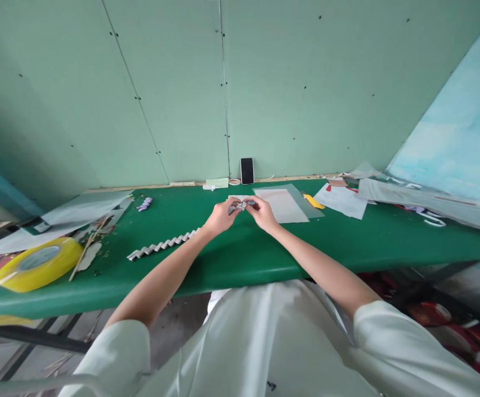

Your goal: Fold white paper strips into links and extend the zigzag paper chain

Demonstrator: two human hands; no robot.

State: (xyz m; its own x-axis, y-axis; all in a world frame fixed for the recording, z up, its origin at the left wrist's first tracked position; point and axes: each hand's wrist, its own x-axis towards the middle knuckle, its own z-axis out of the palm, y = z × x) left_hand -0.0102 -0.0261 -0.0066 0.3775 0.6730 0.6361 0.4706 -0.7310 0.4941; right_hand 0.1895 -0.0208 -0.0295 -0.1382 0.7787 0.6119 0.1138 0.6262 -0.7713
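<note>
My left hand (222,215) and my right hand (264,213) meet above the green table, fingers pinched on a small folded whitish paper piece (240,207). Its exact shape is partly hidden by the fingertips. A zigzag chain of folded paper (163,245) lies to the left, and its far end passes behind my left forearm. Whether it joins the piece in my hands cannot be seen. Just right of my right hand, a white paper sheet (283,205) rests on a larger translucent sheet (306,205).
A large yellow tape roll (68,256) and thin sticks (89,248) lie at left, near a small purple folded piece (144,204). Against the wall leans a phone (247,171). A yellow cutter (313,200), loose papers (343,199) and a white hook (433,219) are at right.
</note>
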